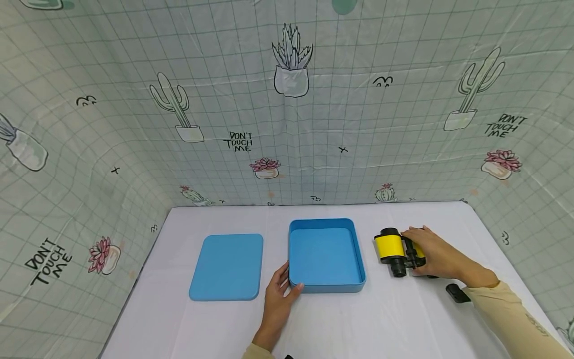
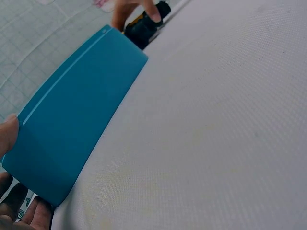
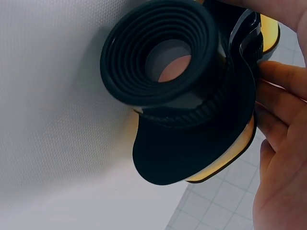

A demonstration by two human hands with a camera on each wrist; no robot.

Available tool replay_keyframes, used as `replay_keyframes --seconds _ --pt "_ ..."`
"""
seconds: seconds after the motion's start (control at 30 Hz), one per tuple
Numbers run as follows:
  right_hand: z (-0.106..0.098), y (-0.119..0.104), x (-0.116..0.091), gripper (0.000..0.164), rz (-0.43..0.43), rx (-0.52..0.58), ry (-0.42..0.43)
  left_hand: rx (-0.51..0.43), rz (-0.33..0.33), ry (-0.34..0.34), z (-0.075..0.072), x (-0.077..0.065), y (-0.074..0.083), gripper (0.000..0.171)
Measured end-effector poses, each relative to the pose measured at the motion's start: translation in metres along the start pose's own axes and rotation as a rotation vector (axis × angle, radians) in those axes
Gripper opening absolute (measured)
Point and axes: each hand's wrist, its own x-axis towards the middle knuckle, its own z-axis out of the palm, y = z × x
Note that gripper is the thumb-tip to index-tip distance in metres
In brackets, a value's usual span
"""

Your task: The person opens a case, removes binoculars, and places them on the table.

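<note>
An open blue box (image 1: 327, 288) sits in the middle of the white table, with nothing inside it. My left hand (image 1: 279, 304) grips its front left corner, thumb at the front rim and fingers along the left side. In the left wrist view, the box's front wall (image 2: 79, 112) shows close up. To the right, yellow and black binoculars (image 1: 389, 246) are in my right hand (image 1: 441, 254), which hides part of their right barrel. The right wrist view shows a black ribbed eyepiece (image 3: 158, 52) close to the white surface, with fingers (image 3: 283, 93) against the body.
A flat blue lid (image 1: 227, 267) lies left of the box on the white table (image 1: 358, 326). Grid-patterned cloth (image 1: 314, 124) with cactus drawings rises behind the table and along both sides.
</note>
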Motion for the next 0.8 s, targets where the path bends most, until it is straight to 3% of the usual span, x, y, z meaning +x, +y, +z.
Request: replay_keyframes --seconds 0.43,0.67,0.8 --pt "0.0022 0.0011 -0.0006 0.097 -0.002 0.003 -0.001 0.001 -0.003 0.004 0.0001 0.0008 -0.0022 0.072" --pt "0.0046 0.0014 -0.0033 0.098 -0.059 -0.018 0.054 0.009 0.008 0.001 0.0003 0.0003 -0.0008 0.072" --pt "0.0064 0.0011 -0.0054 0.1 -0.05 0.002 0.059 0.001 0.005 0.001 0.0005 0.0002 0.0001 0.072"
